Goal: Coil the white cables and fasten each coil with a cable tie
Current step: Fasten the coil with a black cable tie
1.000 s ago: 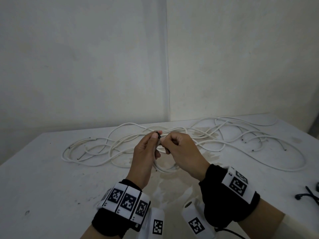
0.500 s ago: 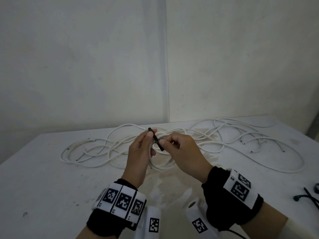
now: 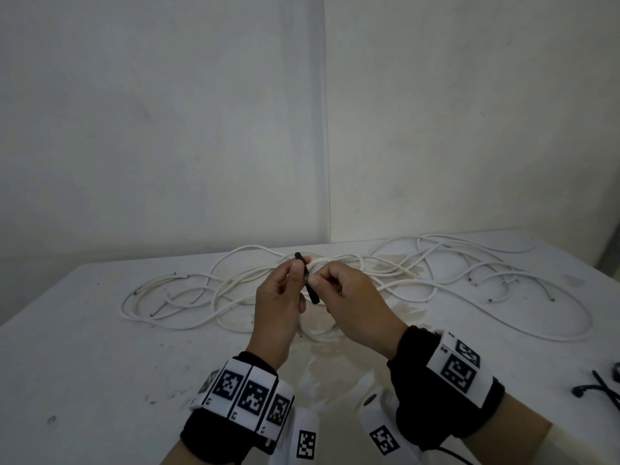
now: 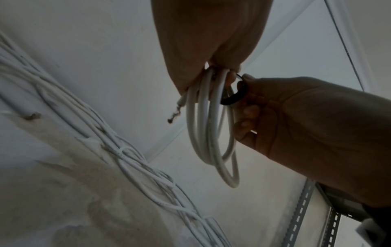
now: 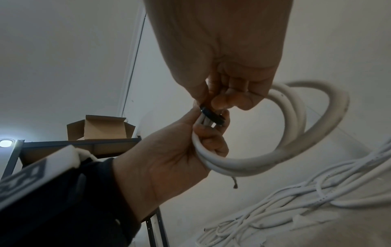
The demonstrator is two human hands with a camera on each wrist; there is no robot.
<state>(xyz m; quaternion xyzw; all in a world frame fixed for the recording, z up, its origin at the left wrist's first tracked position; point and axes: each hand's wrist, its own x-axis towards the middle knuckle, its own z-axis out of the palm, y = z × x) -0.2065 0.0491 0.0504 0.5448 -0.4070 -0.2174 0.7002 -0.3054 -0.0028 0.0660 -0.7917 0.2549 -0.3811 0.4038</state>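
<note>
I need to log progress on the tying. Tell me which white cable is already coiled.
The white cable coil held up between the left hand and right hand, wrapped by a black cable tie. The other white cables sprawl loose on the table.

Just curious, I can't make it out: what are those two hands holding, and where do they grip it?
The left hand grips a small coil of white cable at its top. The right hand pinches a black cable tie there.

Two bare pale walls (image 3: 167, 129) meet in a corner behind a white stained table (image 3: 84, 364); a metal shelf (image 5: 80, 145) carries an open cardboard box (image 5: 101, 127)
</note>
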